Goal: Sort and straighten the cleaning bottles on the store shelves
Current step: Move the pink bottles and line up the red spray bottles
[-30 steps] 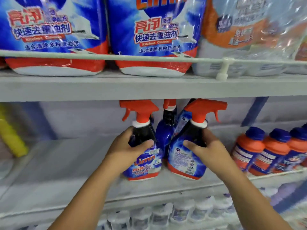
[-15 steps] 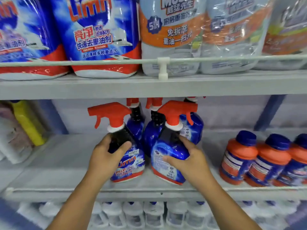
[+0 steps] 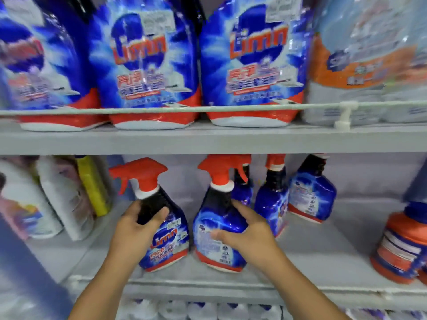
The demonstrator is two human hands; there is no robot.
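Observation:
Two blue spray bottles with red triggers stand at the front of the middle shelf. My left hand grips the left spray bottle round its black neck, label facing me. My right hand holds the right spray bottle round its body, back label facing me. Both triggers point left. Behind them stand three more blue spray bottles, partly hidden.
Large blue refill pouches and a clear-orange pouch fill the upper shelf behind a rail. White and yellow bottles stand at the left, orange bottles at the right. White-capped bottles line the shelf below.
The view has shifted, so the shelf contents sit further right and lower in frame. Both hands keep their holds; the two front bottles now stand a little further apart.

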